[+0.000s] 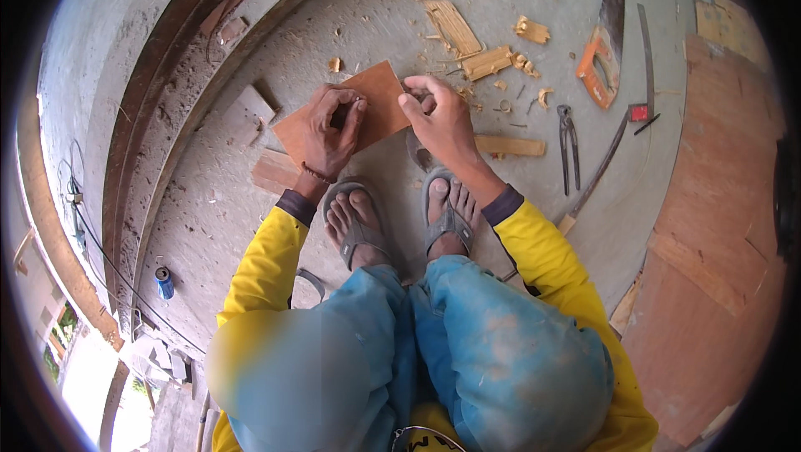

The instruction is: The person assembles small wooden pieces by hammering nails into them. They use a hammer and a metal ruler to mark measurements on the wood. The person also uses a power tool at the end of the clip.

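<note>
In front of the feet (350, 218), a flat brown board (380, 114) is seen under the left hand (329, 125), whose fingertips are pinched together. The right hand (444, 116) is curled by the board's edge; its grip cannot be told. Wood curls (531, 30) are already shaved; what is left is unclear

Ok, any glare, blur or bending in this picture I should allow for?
Head view: long edges on the left bow toward the black rim; daylight washes out the lower left corner; a smooth blurred patch covers the left knee; the board and saw look fairly sharp.
</note>
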`<action>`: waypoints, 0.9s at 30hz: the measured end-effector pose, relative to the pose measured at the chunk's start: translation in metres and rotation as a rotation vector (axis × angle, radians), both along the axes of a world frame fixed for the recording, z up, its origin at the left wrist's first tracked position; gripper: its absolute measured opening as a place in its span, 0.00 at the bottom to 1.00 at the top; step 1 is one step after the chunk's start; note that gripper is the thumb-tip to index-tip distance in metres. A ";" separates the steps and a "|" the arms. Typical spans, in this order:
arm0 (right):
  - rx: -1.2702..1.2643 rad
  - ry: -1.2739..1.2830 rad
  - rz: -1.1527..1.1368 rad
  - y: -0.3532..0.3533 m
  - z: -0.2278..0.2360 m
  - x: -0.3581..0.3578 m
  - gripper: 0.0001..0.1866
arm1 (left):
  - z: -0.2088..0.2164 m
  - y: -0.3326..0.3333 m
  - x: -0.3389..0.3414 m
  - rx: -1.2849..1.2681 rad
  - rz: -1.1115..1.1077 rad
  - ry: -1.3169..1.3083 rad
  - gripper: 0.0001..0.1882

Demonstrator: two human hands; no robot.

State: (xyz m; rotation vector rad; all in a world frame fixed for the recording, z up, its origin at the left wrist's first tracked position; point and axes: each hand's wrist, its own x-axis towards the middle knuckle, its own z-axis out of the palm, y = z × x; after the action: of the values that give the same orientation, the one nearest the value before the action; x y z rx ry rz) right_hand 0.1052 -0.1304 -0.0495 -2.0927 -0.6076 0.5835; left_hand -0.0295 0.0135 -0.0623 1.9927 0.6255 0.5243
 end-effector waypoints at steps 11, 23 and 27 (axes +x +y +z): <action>-0.129 0.238 0.121 0.011 -0.016 0.012 0.20 | -0.002 -0.005 0.000 0.253 -0.044 0.023 0.07; -0.102 0.180 0.051 0.021 -0.026 0.008 0.22 | 0.001 -0.003 0.001 0.226 -0.077 0.060 0.07; -0.189 0.269 0.115 0.023 -0.019 0.015 0.20 | 0.000 -0.002 -0.001 0.250 -0.087 0.084 0.08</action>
State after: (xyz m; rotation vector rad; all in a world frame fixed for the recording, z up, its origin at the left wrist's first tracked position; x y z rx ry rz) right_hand 0.1204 -0.1072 -0.0683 -2.1127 -0.5367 1.0040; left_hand -0.0302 0.0113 -0.0626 2.2771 0.5419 0.4873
